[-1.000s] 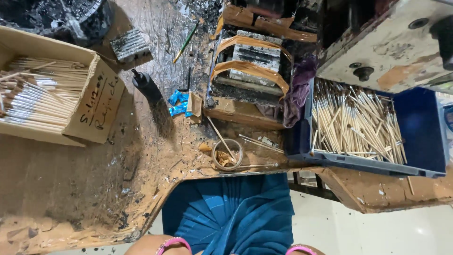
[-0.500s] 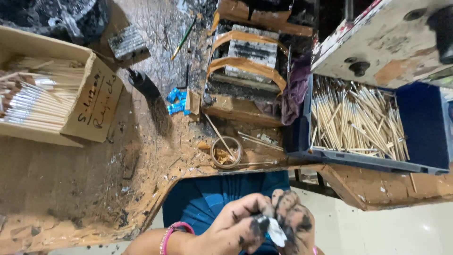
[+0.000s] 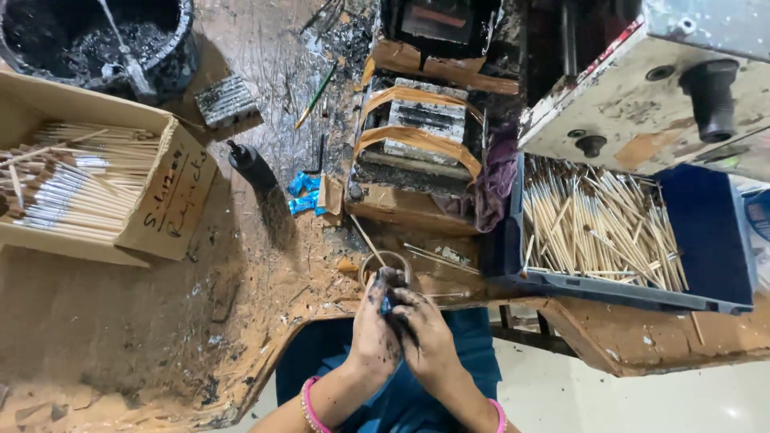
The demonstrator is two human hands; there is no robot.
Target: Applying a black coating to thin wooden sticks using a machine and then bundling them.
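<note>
Both soot-stained hands, left hand (image 3: 375,329) and right hand (image 3: 427,333), meet at the counter (image 3: 120,321) edge cutout, fingers closed on a small blue piece (image 3: 387,305) (partly hidden). Small round cup (image 3: 385,263) just beyond; blue tray (image 3: 706,248) of sticks right, cardboard box (image 3: 172,200) left.

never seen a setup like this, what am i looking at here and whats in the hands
This is one picture from a camera worn on a person's head, looking down at their own two bare hands over a grimy wooden workbench. There is no machine doing the work. The left hand and the right hand, both smeared black, meet over a small dark item with a bit of blue showing; it is too small to identify. On the bench lie a cardboard box of brushes with pale handles, a blue tray of loose wooden sticks, a black bucket of dark paste, a small round cup and a dark bottle.
</note>
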